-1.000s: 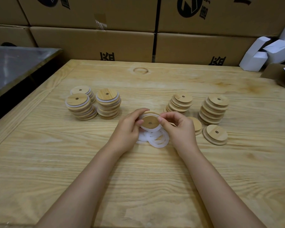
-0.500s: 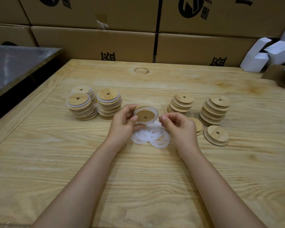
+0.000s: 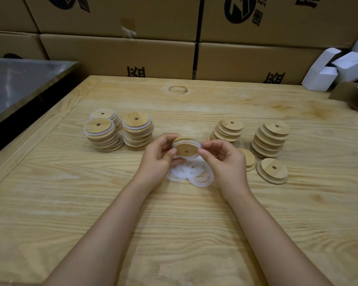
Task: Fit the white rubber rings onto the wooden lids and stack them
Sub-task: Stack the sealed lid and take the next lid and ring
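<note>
A wall of stacked cardboard cartons [image 3: 120, 56] closes off the back, and in front of it our wooden bench [image 3: 50, 203] carries everything we need. On its left side stand three stacks of finished lids [image 3: 120, 131], each showing white at its edges; on the right stand two stacks of bare lids [image 3: 250, 135], with a couple more loose ones lying flat near our right wrist. At the centre of the bench, just under our hands, lies a loose heap of white rubber rings [image 3: 191, 174]. Above that heap we hold one wooden lid [image 3: 186, 150] tilted toward us, a white ring [image 3: 196, 144] showing around its rim. Our left hand [image 3: 160, 159] grips the lid's left edge between thumb and fingers, and our right hand [image 3: 225, 159] pinches at the right edge, where the ring sits. We judge that we are in the seating step: the ring looks partly on, though we cannot tell whether it lies even all the way round. Next we should run our fingertips around the rim to press it home, then set this lid on one of the left stacks.
</note>
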`<state>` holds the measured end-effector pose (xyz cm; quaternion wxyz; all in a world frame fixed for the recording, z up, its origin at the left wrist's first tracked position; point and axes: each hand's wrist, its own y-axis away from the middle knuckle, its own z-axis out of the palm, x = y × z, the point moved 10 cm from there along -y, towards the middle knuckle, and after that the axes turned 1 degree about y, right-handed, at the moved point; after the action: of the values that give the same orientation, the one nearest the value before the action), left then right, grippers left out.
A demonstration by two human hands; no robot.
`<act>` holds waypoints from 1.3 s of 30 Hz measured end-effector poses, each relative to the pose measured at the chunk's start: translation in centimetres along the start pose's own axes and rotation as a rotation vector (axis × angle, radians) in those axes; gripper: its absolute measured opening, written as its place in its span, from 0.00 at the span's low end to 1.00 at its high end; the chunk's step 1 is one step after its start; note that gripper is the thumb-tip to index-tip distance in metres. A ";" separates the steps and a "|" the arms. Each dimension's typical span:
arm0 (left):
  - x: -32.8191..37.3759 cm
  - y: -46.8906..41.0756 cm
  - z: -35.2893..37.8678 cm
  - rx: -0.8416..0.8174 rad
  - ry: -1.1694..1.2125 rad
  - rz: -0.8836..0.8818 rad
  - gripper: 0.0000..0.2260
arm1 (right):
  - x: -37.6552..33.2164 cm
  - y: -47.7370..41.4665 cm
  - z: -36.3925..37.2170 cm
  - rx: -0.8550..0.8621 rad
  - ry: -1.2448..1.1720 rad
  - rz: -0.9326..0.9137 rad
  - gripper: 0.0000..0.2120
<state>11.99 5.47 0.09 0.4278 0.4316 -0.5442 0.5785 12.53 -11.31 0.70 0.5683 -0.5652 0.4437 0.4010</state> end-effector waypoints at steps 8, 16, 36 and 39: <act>-0.7 0.0 0.2 -0.033 -0.023 -0.012 0.18 | 1.2 -0.2 0.2 -0.044 0.012 0.103 0.09; -0.8 -0.1 -0.1 -0.007 0.027 -0.042 0.17 | 0.9 0.0 0.5 -0.082 0.004 0.101 0.11; -1.4 0.3 0.8 -0.029 0.245 -0.155 0.11 | 0.5 0.1 0.1 -0.042 0.007 0.109 0.03; -1.3 0.3 0.9 -0.052 0.256 -0.152 0.10 | 0.5 0.1 0.3 -0.027 0.028 0.091 0.05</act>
<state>12.05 4.50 -1.21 0.5471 0.3832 -0.4658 0.5804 12.55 -11.05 0.16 0.5354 -0.5577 0.4713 0.4245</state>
